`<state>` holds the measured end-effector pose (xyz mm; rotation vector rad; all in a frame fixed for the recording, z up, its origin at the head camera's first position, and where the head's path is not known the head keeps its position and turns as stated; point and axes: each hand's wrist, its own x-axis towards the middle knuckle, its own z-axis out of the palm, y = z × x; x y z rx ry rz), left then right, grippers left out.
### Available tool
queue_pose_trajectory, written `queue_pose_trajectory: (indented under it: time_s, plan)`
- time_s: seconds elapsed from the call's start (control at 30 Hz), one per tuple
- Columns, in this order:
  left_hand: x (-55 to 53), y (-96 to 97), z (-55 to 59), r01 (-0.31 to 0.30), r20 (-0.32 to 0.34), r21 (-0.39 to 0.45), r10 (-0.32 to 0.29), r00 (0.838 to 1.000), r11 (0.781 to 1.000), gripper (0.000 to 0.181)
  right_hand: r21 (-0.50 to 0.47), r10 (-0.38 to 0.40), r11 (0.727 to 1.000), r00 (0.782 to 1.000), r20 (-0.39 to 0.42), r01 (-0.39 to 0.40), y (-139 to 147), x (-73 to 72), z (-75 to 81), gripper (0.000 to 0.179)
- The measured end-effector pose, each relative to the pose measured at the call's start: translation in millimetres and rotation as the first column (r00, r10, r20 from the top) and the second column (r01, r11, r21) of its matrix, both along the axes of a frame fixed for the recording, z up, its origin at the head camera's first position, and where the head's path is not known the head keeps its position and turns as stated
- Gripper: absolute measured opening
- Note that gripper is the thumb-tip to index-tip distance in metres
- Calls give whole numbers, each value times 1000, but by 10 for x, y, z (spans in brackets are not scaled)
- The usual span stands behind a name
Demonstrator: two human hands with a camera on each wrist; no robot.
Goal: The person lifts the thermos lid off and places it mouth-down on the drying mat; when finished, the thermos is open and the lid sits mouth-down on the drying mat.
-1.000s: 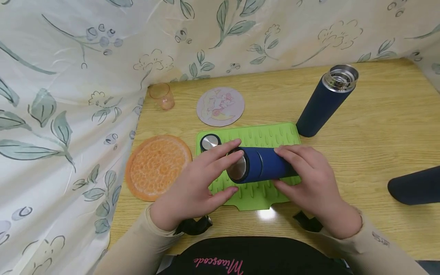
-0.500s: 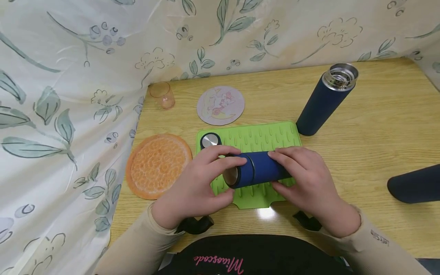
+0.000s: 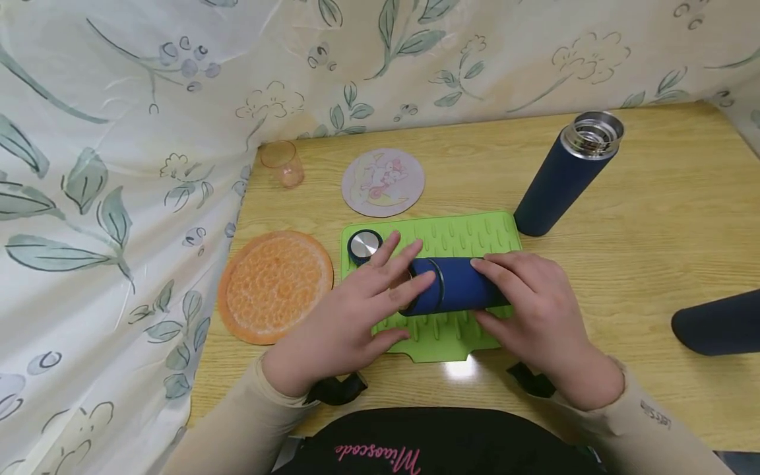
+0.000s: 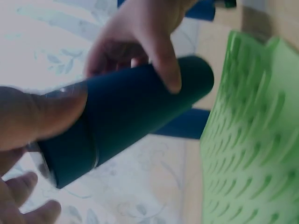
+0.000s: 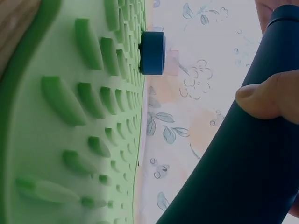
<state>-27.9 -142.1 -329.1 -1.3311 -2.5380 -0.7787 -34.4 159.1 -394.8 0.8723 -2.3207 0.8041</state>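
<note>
A blue thermos bottle (image 3: 466,282) lies sideways, tilted, above the green studded mat (image 3: 439,343); its lid (image 3: 423,284) is on the left end. My right hand (image 3: 537,316) grips the body near the right end, thumb in front and fingers over the top. At the lid end is my left hand (image 3: 347,323), its fingers spread and mostly straight. One digit rests along the lid, while others stand away from it, as the left wrist view also shows. On the mat's far left corner sits a loose dark lid (image 3: 365,245) with a silver top.
An uncapped navy thermos (image 3: 561,178) stands right of the mat. Another dark cylinder (image 3: 718,323) is cut off at the right edge. To the left are an orange round mat (image 3: 276,287) and a pink glass (image 3: 284,165); a pink coaster (image 3: 383,183) lies behind.
My left fingers have gone from closer round the lid, half a second ago, to spread apart. The bottle shifted left and tilted, then came back slightly right. My right hand keeps its grip.
</note>
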Motion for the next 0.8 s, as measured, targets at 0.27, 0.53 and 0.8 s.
queue_pose_trajectory:
  time_s: [0.27,0.53,0.8]
  plan:
    - [-5,33,-46,-9,-54,140,17,998,990,53,14,3,1000,1000,3,-3,5,-3,7,75]
    - [29,30,-26,-291,203,100,267,942,951,64,-29,30,999,998,-63,-31,-44,1,-11,77]
    - [-30,-28,-31,-109,106,103,98,989,989,86,-34,-4,999,1000,-8,4,-39,-8,-16,79]
